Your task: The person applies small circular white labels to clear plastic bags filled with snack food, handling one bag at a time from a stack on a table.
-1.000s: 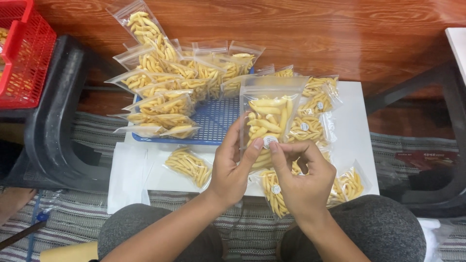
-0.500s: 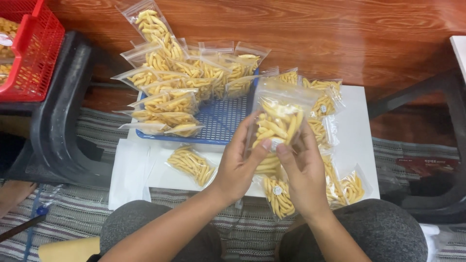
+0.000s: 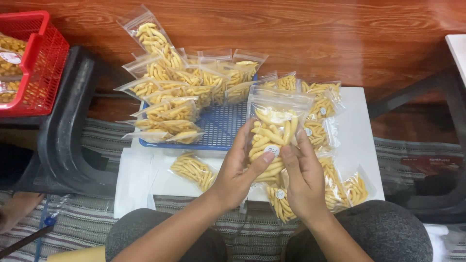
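Both hands hold one clear zip bag of yellow stick snacks (image 3: 273, 127) upright over a small white table (image 3: 361, 140). My left hand (image 3: 238, 172) grips the bag's left side, with its thumb pressing a small round white sticker on the front. My right hand (image 3: 303, 177) holds the right side, fingers behind the bag. Several filled bags (image 3: 167, 104) are heaped on a blue mesh tray (image 3: 223, 128) behind it. More bags with stickers (image 3: 325, 121) lie to the right, and one bag (image 3: 194, 170) lies alone to the left.
A red plastic basket (image 3: 36, 68) with packaged snacks sits at the far left on a black stool (image 3: 68, 131). A wooden panel (image 3: 315, 34) runs across the back. My knees in grey trousers (image 3: 383, 233) are under the table's near edge, over a striped mat.
The held bag has shifted slightly right and lower, and my left thumb has come onto the sticker on its front. The piles have not moved.
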